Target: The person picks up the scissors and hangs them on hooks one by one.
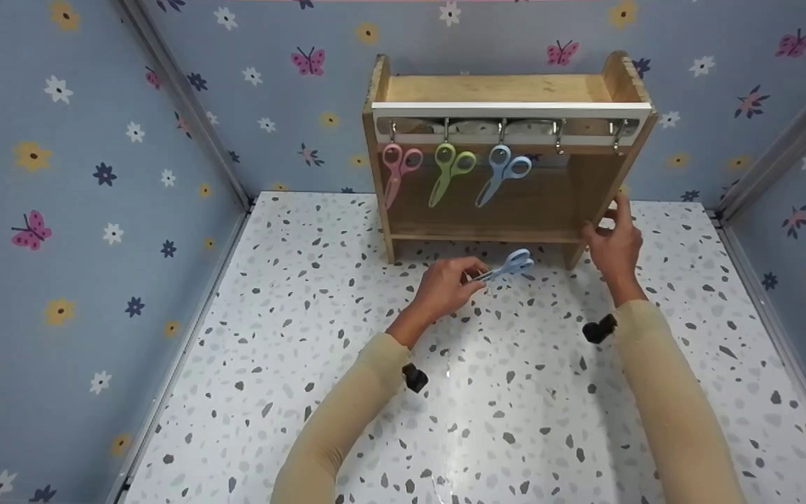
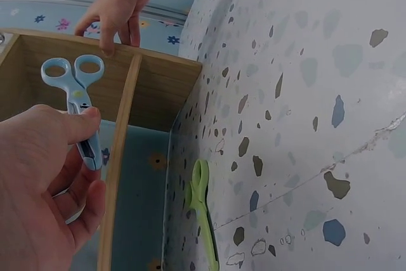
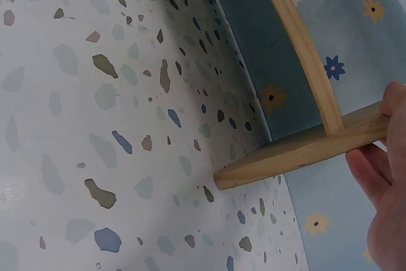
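Observation:
My left hand [image 1: 447, 285] pinches light blue scissors [image 2: 77, 95] by their blades, between thumb and fingers. The handles point away from the hand, to the right in the head view, low in front of the wooden shelf rack [image 1: 487, 236]. With my right hand [image 1: 615, 241] I grip the lower part of the rack's right side panel [image 3: 304, 149], thumb and fingers on either side of its edge. Pink scissors [image 1: 393, 171], green scissors [image 1: 446, 171] and another blue pair [image 1: 497, 173] hang by their handle loops from the left hooks of the rack's white rail [image 1: 508, 110].
Two metal hooks [image 1: 558, 136] at the rail's right end hold nothing. A green pair of scissors [image 2: 201, 204] lies on the speckled tabletop [image 1: 305, 336] in the left wrist view. Flower-patterned walls [image 1: 109, 175] enclose the table at the back and sides.

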The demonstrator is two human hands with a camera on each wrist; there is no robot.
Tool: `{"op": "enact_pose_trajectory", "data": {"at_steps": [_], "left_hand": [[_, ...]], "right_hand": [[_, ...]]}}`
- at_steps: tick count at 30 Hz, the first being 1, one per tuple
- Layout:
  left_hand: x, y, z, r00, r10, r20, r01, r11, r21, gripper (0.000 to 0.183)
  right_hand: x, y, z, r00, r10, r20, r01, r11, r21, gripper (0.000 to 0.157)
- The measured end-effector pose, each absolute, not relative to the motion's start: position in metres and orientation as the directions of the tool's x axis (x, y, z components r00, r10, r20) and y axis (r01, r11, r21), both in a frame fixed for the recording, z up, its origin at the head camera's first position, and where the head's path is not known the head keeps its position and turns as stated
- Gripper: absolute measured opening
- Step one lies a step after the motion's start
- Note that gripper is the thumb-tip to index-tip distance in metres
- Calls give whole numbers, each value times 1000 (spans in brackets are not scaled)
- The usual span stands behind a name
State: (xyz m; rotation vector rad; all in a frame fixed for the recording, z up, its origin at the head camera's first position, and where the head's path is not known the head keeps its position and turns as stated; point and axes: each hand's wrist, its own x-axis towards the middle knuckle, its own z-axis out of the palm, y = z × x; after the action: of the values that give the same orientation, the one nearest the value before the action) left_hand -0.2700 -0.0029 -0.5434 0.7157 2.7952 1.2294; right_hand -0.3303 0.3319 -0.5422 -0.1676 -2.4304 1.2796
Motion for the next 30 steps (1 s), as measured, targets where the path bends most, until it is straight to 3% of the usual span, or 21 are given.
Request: {"op": "enact_pose_trajectory", "data": {"at_steps": [30], "left_hand": [[-277,-1,-506,-881,390,268,446,495,745,20]], "right_hand": [[-330,331,-541,-923,291,251,-59,538,-841,77]]}}
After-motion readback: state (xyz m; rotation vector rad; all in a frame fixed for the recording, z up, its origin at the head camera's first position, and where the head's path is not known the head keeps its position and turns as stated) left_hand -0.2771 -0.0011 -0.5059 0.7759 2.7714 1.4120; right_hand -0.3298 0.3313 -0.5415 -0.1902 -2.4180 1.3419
